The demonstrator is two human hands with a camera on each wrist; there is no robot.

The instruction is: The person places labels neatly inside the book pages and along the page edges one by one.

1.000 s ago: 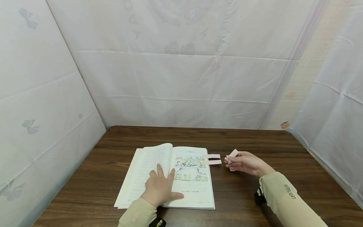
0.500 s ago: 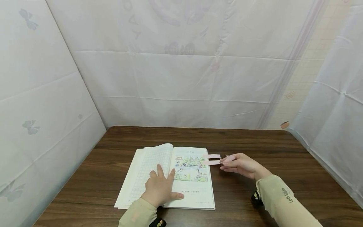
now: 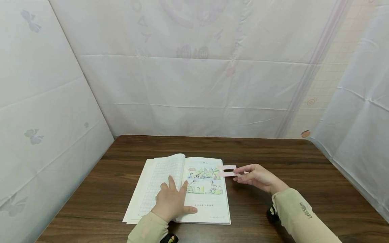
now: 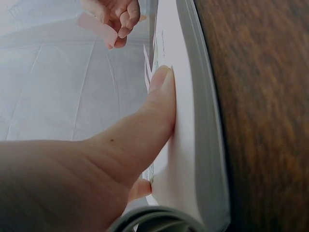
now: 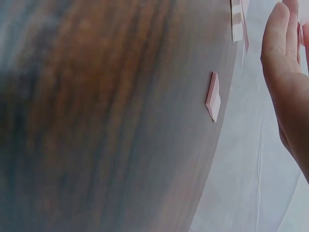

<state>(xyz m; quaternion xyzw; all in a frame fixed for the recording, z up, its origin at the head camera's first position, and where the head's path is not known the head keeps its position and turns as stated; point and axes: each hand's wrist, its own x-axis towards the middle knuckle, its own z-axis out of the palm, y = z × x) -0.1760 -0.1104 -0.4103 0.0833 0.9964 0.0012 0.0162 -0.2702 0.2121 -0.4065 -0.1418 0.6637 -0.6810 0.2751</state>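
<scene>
An open book [image 3: 209, 211] lies on the table, with printed pictures on its right page and a grid on its left. My left hand [image 3: 171, 199] rests on it with fingers spread; in the left wrist view its thumb [image 4: 157, 104] presses the page. Two pink sticky notes, an upper one [image 3: 228, 167] and a lower one [image 3: 226, 174], stick out past the right page's edge. Beside their outer ends is my right hand [image 3: 261, 178], pinching another pink sticky note [image 4: 94, 26], clearest in the left wrist view. The right wrist view shows this hand only partly.
On the brown wooden table [image 3: 273, 152], a small pink pad of sticky notes [image 5: 213, 96] lies below the right hand. White patterned cloth [image 3: 194, 84] hangs behind the table and along both sides.
My right hand has moved left toward the sticky notes at the page edge, and the pink note in its fingers has turned. The left hand and the book have stayed put.
</scene>
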